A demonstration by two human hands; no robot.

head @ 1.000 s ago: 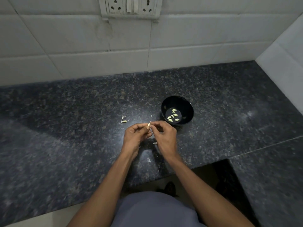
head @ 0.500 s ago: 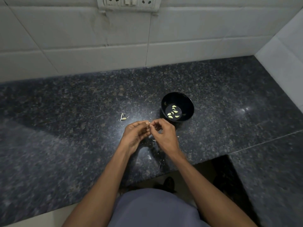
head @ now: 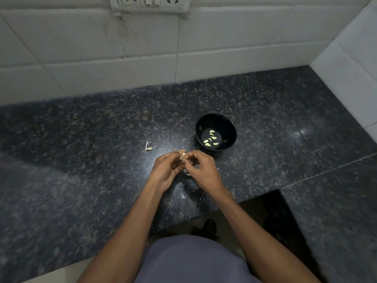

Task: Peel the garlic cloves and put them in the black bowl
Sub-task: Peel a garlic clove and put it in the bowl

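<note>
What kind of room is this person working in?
Most likely a home kitchen: a dark speckled granite countertop set against a white tiled wall, a wall socket panel, and a small black bowl holding peeled garlic cloves.

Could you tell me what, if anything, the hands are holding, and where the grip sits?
A garlic clove, pinched between the fingertips of the left hand and right hand; the exact grip is too small to tell.

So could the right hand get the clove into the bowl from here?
Probably yes. The right hand pinches the clove with the left hand, and the bowl stands open just beyond it to the right, with only bare counter between.
</note>
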